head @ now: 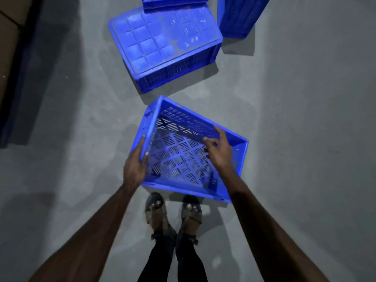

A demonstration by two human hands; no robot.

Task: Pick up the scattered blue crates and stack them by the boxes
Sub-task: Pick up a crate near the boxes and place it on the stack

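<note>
On the grey floor (pixel 305 119) an overturned blue crate (pixel 162 37) is lying just beyond the tilted blue crate (pixel 179 157). The left hand (pixel 135 163) is gripping the tilted crate's left rim, and the right hand (pixel 218 151) is curling its fingers over the far rim.

Nothing legible down here: the overturned blue crate (pixel 154 43) shows a few whitish marks on its upturned base, too blurred to read as letters or numbers.
</note>
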